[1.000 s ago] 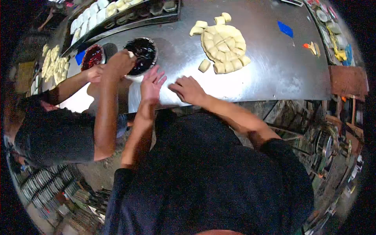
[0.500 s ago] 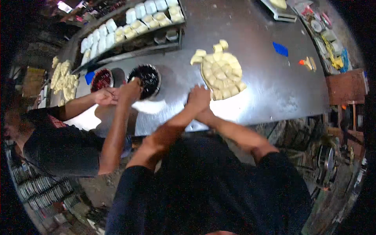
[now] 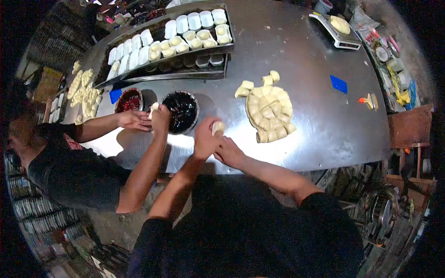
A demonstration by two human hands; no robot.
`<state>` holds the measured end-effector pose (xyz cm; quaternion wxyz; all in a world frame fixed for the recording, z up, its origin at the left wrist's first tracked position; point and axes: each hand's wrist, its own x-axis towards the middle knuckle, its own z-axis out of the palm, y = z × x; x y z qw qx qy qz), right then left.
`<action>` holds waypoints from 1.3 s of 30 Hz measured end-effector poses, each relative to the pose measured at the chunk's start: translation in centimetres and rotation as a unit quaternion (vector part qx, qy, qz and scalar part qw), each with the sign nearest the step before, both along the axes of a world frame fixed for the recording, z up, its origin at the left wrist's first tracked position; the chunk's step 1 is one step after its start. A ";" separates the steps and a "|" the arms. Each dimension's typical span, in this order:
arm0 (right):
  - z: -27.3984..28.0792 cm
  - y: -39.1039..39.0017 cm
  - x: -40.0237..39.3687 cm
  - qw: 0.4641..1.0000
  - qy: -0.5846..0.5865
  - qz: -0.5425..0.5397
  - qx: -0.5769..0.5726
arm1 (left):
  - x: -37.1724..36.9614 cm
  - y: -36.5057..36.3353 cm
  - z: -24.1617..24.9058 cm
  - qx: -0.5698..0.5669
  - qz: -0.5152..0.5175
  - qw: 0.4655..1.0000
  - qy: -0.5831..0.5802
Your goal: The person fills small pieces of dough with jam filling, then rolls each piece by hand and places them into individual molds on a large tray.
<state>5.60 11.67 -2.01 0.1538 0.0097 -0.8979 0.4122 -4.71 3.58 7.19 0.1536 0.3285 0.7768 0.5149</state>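
Observation:
Near the table's front edge, my left hand [image 3: 206, 138] is closed around a pale dough piece [image 3: 218, 128], which shows between thumb and fingers. My right hand [image 3: 232, 154] is just beside and below it, touching the left hand. Its fingers are curled, and their tips are partly hidden, so I cannot see what they hold. To the right of my hands lies a round of cut dough pieces [image 3: 269, 111], with a few loose ones at its upper left. A bowl of dark, glossy filling [image 3: 181, 111] stands to the left of my hands.
At left, a co-worker's hands [image 3: 155, 119] hold a dough piece by a bowl of red filling [image 3: 130, 100]. Behind are trays of paper-lined moulds [image 3: 139, 50], some with dough. Shaped dough [image 3: 85, 90], a blue scraper [image 3: 339, 84], a brush [image 3: 371, 101] and a scale [image 3: 347, 42] are around.
My hands have moved left, away from the cut dough, and a dough piece now shows in my left hand. The whole view has shifted, with the table appearing lower.

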 end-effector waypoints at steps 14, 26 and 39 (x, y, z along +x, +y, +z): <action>0.1 2.3 5.7 0.992 -0.115 -0.057 0.000 | -1.9 -6.8 -10.0 -0.056 0.000 0.952 0.300; 19.8 22.4 -25.2 0.934 0.273 -0.229 -0.010 | -1.9 -6.2 -8.1 -0.191 -0.031 0.950 0.245; 13.6 23.5 -32.7 0.928 0.196 -0.316 0.033 | -2.3 -6.0 -8.0 -0.126 -0.016 0.965 0.231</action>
